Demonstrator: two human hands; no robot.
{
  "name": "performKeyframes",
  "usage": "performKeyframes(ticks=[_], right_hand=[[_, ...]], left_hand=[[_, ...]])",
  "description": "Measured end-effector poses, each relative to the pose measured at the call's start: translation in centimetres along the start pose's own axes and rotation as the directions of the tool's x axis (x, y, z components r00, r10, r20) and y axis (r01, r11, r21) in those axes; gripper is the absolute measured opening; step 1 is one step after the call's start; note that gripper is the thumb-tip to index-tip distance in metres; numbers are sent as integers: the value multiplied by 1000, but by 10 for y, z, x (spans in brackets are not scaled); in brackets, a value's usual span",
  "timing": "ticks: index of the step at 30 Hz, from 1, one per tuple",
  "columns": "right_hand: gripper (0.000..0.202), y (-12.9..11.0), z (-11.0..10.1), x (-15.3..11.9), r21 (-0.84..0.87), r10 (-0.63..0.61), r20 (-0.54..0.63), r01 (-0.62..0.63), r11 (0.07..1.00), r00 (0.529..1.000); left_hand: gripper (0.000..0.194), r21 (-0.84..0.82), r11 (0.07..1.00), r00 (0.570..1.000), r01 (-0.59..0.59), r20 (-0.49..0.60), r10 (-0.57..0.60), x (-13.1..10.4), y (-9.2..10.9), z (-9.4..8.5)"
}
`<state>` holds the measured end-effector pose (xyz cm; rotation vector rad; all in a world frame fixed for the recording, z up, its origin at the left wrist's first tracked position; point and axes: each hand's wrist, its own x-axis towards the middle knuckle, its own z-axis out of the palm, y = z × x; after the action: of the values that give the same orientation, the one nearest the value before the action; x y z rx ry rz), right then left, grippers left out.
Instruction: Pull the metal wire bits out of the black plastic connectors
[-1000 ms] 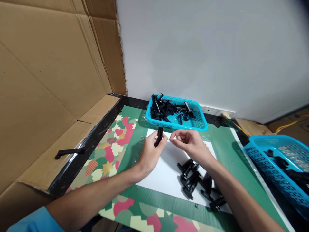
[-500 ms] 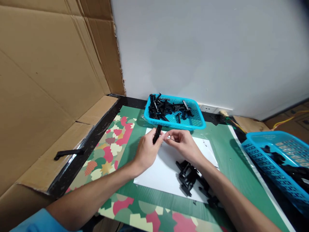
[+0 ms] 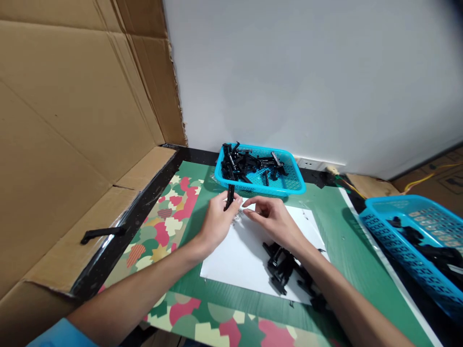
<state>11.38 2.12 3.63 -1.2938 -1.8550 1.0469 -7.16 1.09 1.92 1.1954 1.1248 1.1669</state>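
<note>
My left hand [image 3: 217, 218] is closed round a narrow black plastic part [image 3: 230, 195], which sticks up between thumb and fingers. Just to its right, my right hand [image 3: 273, 219] hovers with thumb and index finger slightly apart, and I see nothing between them. Both hands are above a white sheet [image 3: 238, 260]. Small shiny bits [image 3: 238, 218] lie on the sheet beside the left fingertips, too tiny to name. Under my right wrist sits a pile of black plastic parts [image 3: 280, 267], partly covered by the forearm.
A blue basket [image 3: 260, 189] of black parts stands at the back by the wall. Another blue basket [image 3: 408, 255] with black pieces is at the right. One black part [image 3: 103, 233] rests on the cardboard ledge at left. A power strip [image 3: 311, 165] lies along the wall.
My right thumb and index finger have parted and drawn slightly away from the left hand. The black part in my left hand stands more upright and a little further left.
</note>
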Motion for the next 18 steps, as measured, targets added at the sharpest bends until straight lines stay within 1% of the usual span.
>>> performKeyframes(ticks=[2,3,4,6,10,14,16,18], right_hand=[[30,-2,1,-3,51,-14,-14,15,999,1000],[30,-2,1,-5,79,-17,-30,19,997,999],[31,-2,2,-6,107,-17,-47,22,994,999],[33,-3,4,-9,154,-2,-83,14,988,997],[35,-4,6,-12,205,44,-148,-13,979,988],[33,-4,2,-13,188,37,-215,5,982,976],[33,-3,-3,-15,158,23,-225,13,987,974],[32,0,-10,-18,125,22,-218,6,992,976]], left_hand=[[42,-168,978,990,127,74,-116,-4,0,3],[43,-230,957,981,179,114,-156,-7,1,4],[44,-275,937,972,215,149,-179,-9,1,5],[45,-321,914,961,249,198,-193,-13,2,7],[47,-313,912,955,264,220,-201,-16,6,10],[46,-265,927,955,266,205,-216,-16,5,12],[43,-244,927,945,284,232,-229,-17,3,13],[40,-229,920,924,318,291,-247,-18,2,15]])
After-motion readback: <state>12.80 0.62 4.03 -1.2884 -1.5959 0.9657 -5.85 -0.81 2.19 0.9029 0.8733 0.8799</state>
